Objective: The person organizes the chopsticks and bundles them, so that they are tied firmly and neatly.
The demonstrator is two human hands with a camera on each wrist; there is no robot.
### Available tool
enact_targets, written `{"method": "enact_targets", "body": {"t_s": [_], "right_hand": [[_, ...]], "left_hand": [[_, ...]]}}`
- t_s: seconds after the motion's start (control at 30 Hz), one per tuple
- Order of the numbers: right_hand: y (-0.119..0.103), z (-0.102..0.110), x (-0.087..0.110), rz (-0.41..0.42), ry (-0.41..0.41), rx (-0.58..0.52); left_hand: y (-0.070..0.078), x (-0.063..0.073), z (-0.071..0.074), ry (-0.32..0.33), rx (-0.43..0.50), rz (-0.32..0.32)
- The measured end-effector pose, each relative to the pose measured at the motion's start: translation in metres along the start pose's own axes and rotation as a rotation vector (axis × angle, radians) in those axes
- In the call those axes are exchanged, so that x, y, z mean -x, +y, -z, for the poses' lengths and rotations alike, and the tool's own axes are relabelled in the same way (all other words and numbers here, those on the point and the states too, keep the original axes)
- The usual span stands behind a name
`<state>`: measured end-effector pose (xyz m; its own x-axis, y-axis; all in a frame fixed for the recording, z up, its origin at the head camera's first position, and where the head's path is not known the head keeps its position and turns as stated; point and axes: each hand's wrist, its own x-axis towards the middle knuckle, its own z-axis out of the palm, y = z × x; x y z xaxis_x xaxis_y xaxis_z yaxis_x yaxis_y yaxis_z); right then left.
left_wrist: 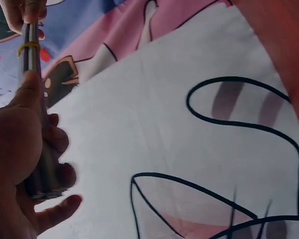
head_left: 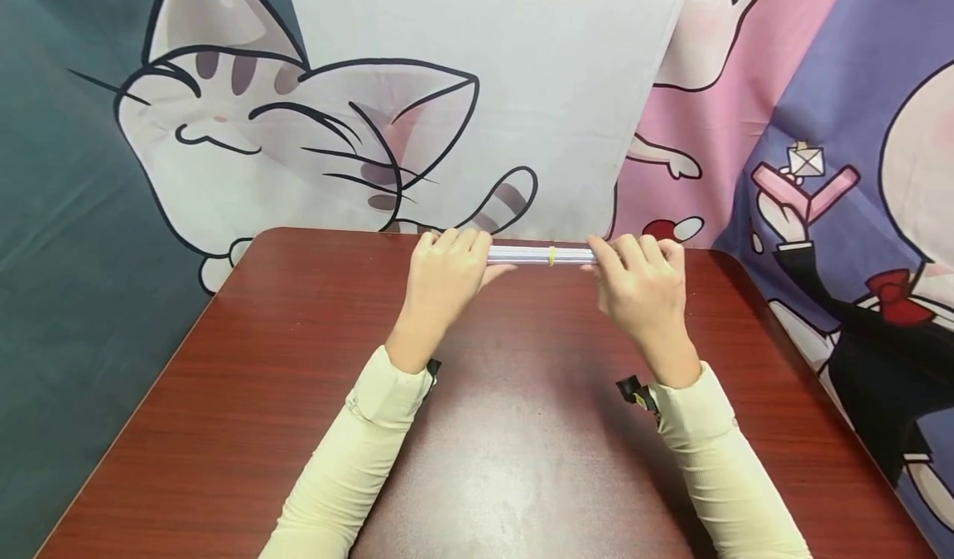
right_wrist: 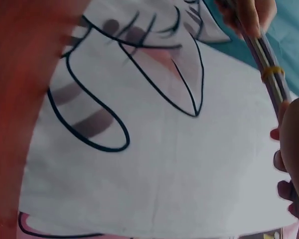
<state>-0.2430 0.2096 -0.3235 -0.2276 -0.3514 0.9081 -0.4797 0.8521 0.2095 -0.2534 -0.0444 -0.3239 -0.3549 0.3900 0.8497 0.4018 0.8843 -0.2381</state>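
A thin bundle of pale, straight sticks [head_left: 522, 254] lies crosswise between my two hands, near the far side of the table. A yellow rubber band [head_left: 551, 256] circles the bundle around its middle. My left hand [head_left: 450, 273] grips one end, its fingers curled round it and the thumb along it. The other end is in the grip of my right hand [head_left: 643, 281]. In the left wrist view the bundle's cut end [left_wrist: 45, 191] sticks out below the left palm. What exactly the sticks are cannot be told.
Below the hands spreads a reddish-brown wooden table [head_left: 246, 410] with rounded far corners. Behind it hangs a cloth backdrop [head_left: 581, 87] printed with cartoon animals. Small dark devices, one of them a wrist camera [head_left: 637, 393], sit at the sleeve cuffs.
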Motion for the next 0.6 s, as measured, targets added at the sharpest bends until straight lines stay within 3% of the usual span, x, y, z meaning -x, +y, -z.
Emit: {"method": "enact_targets", "body": {"t_s": [0.13, 0.37, 0.5, 0.6], "right_hand": [[0.0, -0.001, 0.003, 0.0, -0.063, 0.025], [0.011, -0.002, -0.006, 0.012, -0.042, 0.037], [0.015, -0.003, -0.013, 0.009, 0.0, 0.026], [0.018, -0.003, -0.018, -0.021, 0.005, -0.013]], "left_hand": [[0.001, 0.004, -0.006, 0.032, -0.001, -0.022], [0.009, 0.005, -0.006, 0.056, 0.046, -0.001], [0.016, 0.003, -0.004, 0.037, 0.072, 0.04], [0.02, 0.002, -0.002, -0.019, 0.123, 0.085]]}}
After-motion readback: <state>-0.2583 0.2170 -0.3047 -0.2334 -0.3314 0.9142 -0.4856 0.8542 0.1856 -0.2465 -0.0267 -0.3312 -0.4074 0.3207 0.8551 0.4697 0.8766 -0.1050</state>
